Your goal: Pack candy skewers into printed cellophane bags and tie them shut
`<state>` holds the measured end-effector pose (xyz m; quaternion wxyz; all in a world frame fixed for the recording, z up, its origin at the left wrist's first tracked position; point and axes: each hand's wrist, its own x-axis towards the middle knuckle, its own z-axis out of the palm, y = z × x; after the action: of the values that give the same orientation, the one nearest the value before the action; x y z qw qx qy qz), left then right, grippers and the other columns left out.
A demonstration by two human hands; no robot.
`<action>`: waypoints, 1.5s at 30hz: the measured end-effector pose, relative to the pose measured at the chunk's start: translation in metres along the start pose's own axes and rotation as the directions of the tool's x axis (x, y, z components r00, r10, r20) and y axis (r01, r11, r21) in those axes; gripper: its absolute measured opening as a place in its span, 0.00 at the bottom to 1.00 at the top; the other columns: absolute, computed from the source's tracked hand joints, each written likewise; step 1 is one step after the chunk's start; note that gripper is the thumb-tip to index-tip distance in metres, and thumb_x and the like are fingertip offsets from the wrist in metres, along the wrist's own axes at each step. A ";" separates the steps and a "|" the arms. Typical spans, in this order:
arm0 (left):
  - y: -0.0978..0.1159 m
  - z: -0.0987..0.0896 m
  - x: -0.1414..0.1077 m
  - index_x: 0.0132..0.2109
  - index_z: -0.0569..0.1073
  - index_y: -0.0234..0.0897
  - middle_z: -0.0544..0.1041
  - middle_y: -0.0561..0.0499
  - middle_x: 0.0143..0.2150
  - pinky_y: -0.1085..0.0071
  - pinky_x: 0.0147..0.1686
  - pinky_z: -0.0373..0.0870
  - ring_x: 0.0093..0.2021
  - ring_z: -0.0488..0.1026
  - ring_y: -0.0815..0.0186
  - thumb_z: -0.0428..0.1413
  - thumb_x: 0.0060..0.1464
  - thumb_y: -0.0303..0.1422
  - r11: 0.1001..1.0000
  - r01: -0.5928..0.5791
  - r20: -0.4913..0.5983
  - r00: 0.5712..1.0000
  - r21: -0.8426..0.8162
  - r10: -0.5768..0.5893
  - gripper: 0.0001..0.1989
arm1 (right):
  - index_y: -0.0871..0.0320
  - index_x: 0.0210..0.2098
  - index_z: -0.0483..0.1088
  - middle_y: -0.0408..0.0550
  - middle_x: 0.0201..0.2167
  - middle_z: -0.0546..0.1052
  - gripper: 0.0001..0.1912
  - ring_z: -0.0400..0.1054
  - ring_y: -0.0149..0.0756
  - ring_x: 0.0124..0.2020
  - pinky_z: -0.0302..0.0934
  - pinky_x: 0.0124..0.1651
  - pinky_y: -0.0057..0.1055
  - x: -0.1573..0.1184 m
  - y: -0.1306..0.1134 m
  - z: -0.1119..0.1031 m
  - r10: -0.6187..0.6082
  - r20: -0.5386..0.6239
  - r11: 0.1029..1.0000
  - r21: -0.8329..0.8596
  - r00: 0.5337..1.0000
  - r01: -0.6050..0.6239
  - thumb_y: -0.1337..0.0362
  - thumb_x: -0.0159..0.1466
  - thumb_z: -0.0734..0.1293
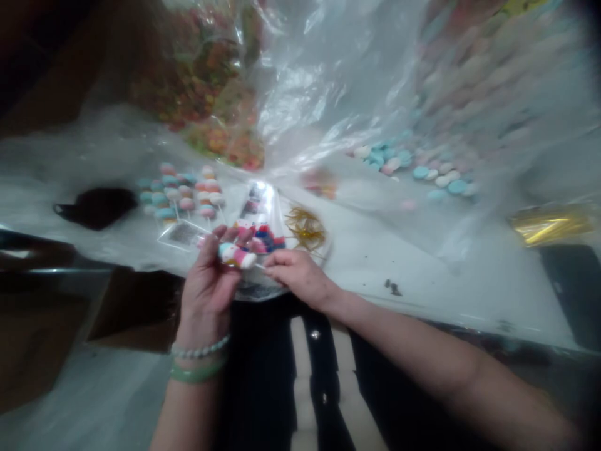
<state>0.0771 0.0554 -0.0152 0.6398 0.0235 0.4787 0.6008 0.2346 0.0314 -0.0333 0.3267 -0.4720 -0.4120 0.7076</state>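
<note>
My left fingers point(224, 241) are closed around a pink-and-white candy on a stick point(237, 255); my right fingers point(277, 263) pinch its stick.

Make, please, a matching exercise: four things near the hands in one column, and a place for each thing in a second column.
Things:
1 green bangle
2 gold twist ties
3 pink-and-white candy on a stick
4 round pastel candies

Places:
A on the plastic sheet, toward the right
B around the left wrist
C between the left hand and right hand
D beside the clear bag

Pairs: 1-B, 2-D, 3-C, 4-A
</note>
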 end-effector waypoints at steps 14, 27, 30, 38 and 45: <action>-0.012 0.007 0.003 0.35 0.76 0.33 0.79 0.47 0.36 0.55 0.54 0.73 0.43 0.79 0.60 0.54 0.65 0.36 0.996 -0.080 -0.003 0.997 -0.042 0.080 0.13 | 0.51 0.51 0.74 0.45 0.43 0.80 0.17 0.74 0.37 0.42 0.63 0.47 0.32 -0.005 0.014 0.003 -0.364 -0.065 0.772 -0.579 0.929 0.262 0.69 0.64 0.65; -0.016 0.005 0.003 0.34 0.74 0.33 0.77 0.49 0.31 0.59 0.48 0.77 0.36 0.78 0.63 0.52 0.66 0.38 0.996 0.033 0.017 0.999 0.083 -0.035 0.15 | 0.45 0.58 0.71 0.40 0.51 0.79 0.24 0.74 0.37 0.49 0.66 0.52 0.30 -0.004 0.019 0.002 -0.395 0.100 0.600 -0.724 0.913 0.339 0.72 0.66 0.62; -0.021 0.007 0.002 0.34 0.73 0.32 0.76 0.48 0.29 0.63 0.45 0.78 0.34 0.77 0.64 0.47 0.68 0.40 0.995 0.068 0.007 0.998 0.070 -0.069 0.20 | 0.45 0.57 0.71 0.40 0.51 0.79 0.24 0.74 0.37 0.49 0.66 0.53 0.30 -0.003 0.019 0.002 -0.385 0.080 0.624 -0.711 0.920 0.323 0.72 0.65 0.62; -0.020 0.005 0.003 0.37 0.76 0.30 0.79 0.43 0.35 0.58 0.47 0.77 0.40 0.78 0.59 0.49 0.67 0.39 0.999 0.050 -0.002 0.999 -0.003 -0.050 0.18 | 0.54 0.40 0.74 0.42 0.33 0.79 0.05 0.73 0.35 0.35 0.62 0.40 0.29 0.000 0.016 -0.003 -0.349 -0.151 0.751 -0.635 0.925 0.180 0.67 0.65 0.67; -0.013 0.003 0.004 0.37 0.76 0.30 0.80 0.43 0.38 0.54 0.48 0.77 0.42 0.79 0.57 0.51 0.66 0.34 1.000 0.020 -0.066 0.998 0.008 -0.020 0.14 | 0.56 0.38 0.72 0.44 0.37 0.79 0.06 0.71 0.34 0.38 0.59 0.42 0.28 -0.001 0.016 -0.004 -0.445 -0.031 0.627 -0.725 0.895 0.286 0.72 0.64 0.65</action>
<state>0.0883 0.0568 -0.0239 0.6295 0.0017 0.5025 0.5926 0.2376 0.0245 -0.0476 0.3002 -0.5369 -0.7008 0.3612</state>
